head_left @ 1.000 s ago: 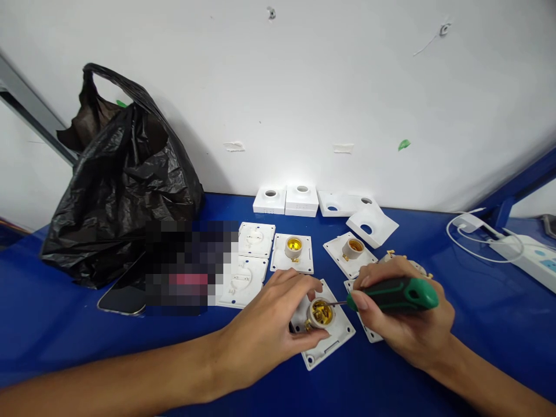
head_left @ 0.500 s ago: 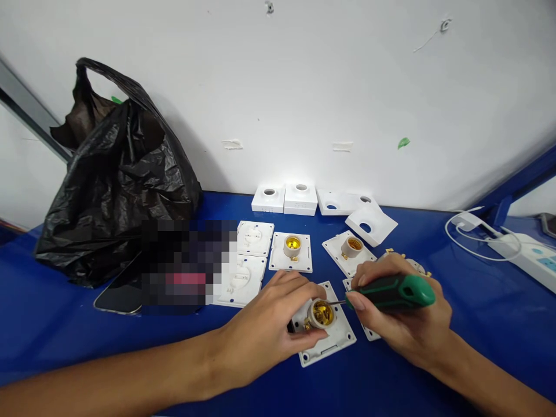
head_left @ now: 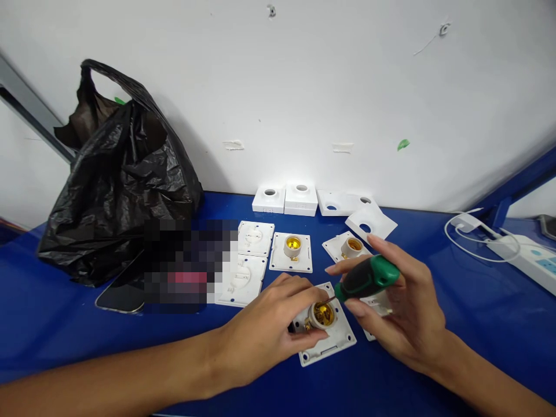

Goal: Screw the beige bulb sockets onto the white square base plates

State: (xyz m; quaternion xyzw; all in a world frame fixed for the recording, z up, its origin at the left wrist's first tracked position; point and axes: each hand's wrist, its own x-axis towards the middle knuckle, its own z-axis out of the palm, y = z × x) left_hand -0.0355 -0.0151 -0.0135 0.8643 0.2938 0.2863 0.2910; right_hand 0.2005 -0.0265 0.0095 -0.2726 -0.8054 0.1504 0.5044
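Observation:
My left hand (head_left: 267, 324) grips a brass-lined lamp socket (head_left: 320, 315) that sits on a square white plate (head_left: 330, 341) on the blue table. My right hand (head_left: 402, 310) holds a green-and-black screwdriver (head_left: 365, 278), tilted down to the left, with its thin tip inside the socket. The index finger is stretched out over the handle; thumb and other fingers close on it.
Several more white plates, some with sockets (head_left: 292, 250), lie behind, and white covers (head_left: 284, 200) line the wall. A black plastic bag (head_left: 117, 179) and a phone (head_left: 119, 295) stand left. A white power strip and cable (head_left: 521, 249) lie at the right.
My right hand has lifted and tipped the screwdriver from nearly level to a steeper slant, uncovering the plate beneath it. The left hand stays on the socket.

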